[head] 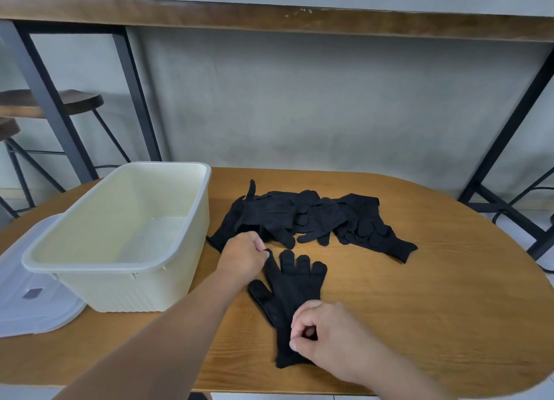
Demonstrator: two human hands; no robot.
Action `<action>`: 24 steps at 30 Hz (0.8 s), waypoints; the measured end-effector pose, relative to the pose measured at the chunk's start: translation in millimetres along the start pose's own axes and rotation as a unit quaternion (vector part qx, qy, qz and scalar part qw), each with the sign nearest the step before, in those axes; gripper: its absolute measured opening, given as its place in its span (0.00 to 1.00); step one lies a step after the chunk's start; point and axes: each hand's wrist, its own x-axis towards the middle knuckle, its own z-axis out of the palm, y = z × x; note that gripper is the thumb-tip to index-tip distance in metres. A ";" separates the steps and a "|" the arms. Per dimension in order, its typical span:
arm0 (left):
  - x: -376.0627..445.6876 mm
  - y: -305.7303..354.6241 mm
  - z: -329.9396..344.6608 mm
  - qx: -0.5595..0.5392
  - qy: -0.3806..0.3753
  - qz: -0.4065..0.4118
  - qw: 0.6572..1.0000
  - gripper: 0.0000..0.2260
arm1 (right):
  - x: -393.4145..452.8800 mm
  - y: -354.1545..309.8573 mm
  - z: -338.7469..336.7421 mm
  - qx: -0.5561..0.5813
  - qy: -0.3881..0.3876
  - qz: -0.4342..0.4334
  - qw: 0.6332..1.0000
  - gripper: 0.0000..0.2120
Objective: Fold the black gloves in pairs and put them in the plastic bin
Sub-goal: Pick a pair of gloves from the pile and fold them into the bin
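Observation:
A black glove (292,291) lies flat on the wooden table (419,294), fingers pointing away from me. My left hand (244,257) pinches the tip of its leftmost finger. My right hand (323,332) pinches the glove at its cuff end. Behind it lies a loose pile of several black gloves (311,217). The cream plastic bin (126,235) stands at the left of the table, and I see nothing inside it.
A translucent white lid (33,297) lies under and left of the bin. Beyond the table are dark metal frame legs (506,130), a wooden shelf above and stools (75,100) at the back left.

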 end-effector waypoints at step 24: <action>-14.9 2.7 29.0 0.263 0.017 0.335 0.905 0.17 | 1.4 -0.1 0.6 0.017 0.010 0.022 1.000 0.04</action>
